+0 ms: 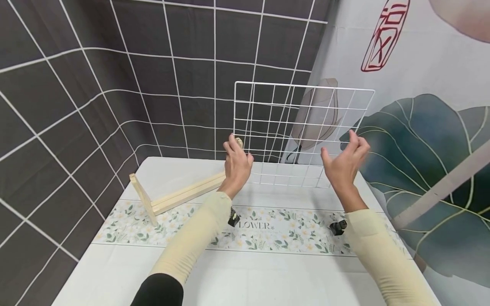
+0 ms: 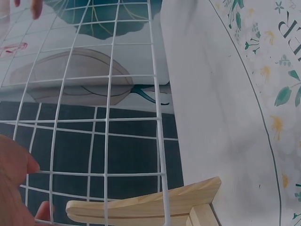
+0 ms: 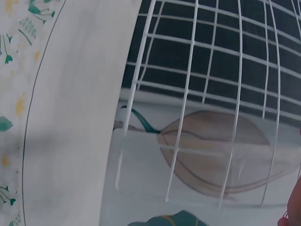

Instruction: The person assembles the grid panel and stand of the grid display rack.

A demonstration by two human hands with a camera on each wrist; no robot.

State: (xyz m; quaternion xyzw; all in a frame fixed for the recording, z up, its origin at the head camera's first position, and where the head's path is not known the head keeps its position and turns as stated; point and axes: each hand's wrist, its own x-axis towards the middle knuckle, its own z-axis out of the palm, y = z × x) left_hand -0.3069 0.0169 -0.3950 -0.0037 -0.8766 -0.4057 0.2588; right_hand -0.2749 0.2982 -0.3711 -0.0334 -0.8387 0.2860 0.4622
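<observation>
A white wire grid panel (image 1: 285, 106) stands raised and tilted over the far part of the table, between both hands. My left hand (image 1: 237, 165) grips its left edge. In the left wrist view, its thumb (image 2: 19, 162) and a fingertip lie at the wires. My right hand (image 1: 346, 163) holds the right edge with thumb and fingers spread apart around it. Only a small part of this hand (image 3: 295, 205) shows in the right wrist view. Behind my left hand lies a pale wooden frame (image 1: 187, 193), a bar with an end piece; the hand partly hides its far end.
The white table (image 1: 268, 276) carries a flowered band (image 1: 268, 229) with printed lettering. A dark cloth with white grid lines (image 1: 191, 76) hangs at the back and left. A leaf-printed cloth (image 1: 421, 170) hangs on the right.
</observation>
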